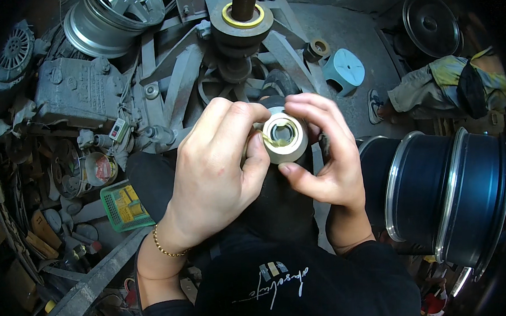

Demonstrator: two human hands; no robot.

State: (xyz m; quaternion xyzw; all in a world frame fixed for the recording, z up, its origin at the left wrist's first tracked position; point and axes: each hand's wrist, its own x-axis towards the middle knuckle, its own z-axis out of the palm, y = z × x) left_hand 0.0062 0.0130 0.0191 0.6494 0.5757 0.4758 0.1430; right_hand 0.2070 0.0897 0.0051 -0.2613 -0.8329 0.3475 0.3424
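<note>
A pale, thick-walled ring (293, 150) with a round hole stands in front of my lap; its exact kind I cannot make out. My left hand (221, 154) grips its left side, thumb and forefinger pinched at the edge of the hole. Near those fingertips a thin yellowish strip (271, 140) curves along the inside of the hole. From the right, my right hand (325, 153) curls round the ring, fingers at its upper right and thumb at its lower edge. Both palms are hidden.
Ahead stands a machine frame with an upright shaft (245, 5) and yellow-rimmed collar (243, 20). Alloy wheel (92, 34), grey motor housing (78, 90) and green basket (112, 208) lie left. A tape roll (318, 49), blue stool (346, 70), dark wheel rims (423, 188) and another person (428, 86) are right.
</note>
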